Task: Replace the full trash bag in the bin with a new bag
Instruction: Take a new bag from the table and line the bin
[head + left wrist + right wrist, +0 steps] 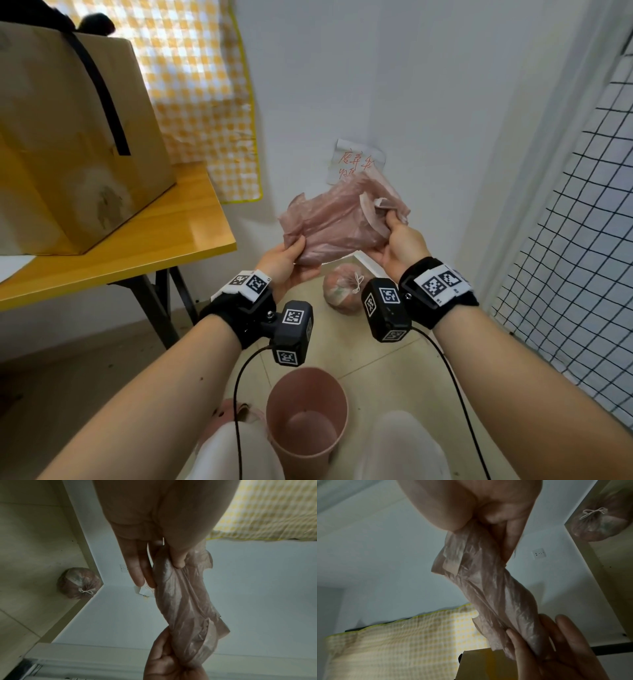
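A: Where is the new bag (337, 222)?

B: In the air between both hands, in front of the white wall (411, 85) and above the floor (376, 359). It is thin, pinkish and crumpled, not spread out.

A: How does the left hand (286, 265) hold it?

B: It pinches the bag's lower left end. The thumb presses the film against the fingers (137, 566), which lie nearly straight and close together beneath it.

A: And the right hand (399, 245)?

B: It grips the upper right end. Its fingers (513, 534) are curled round the bunched film, with a white edge of the bag sticking out above them.

A: The bin (306, 414)?

B: Pink, upright on the floor between the person's knees, well below the hands. No bag lines it; its bare bottom shows.

A: And the full bag (342, 289)?

B: On the floor in the corner by the wall, beyond the bin. It is round, tied shut at the top with a white string (358, 282) in a bow.

A: Anything else around?

B: A wooden surface (137, 260) at the left carries a cardboard box (68, 137). A yellow checked cloth (205, 102) hangs behind it. A paper note (356, 157) with red writing is on the wall behind the new bag, and a black wire grid (565, 240) stands at the right.
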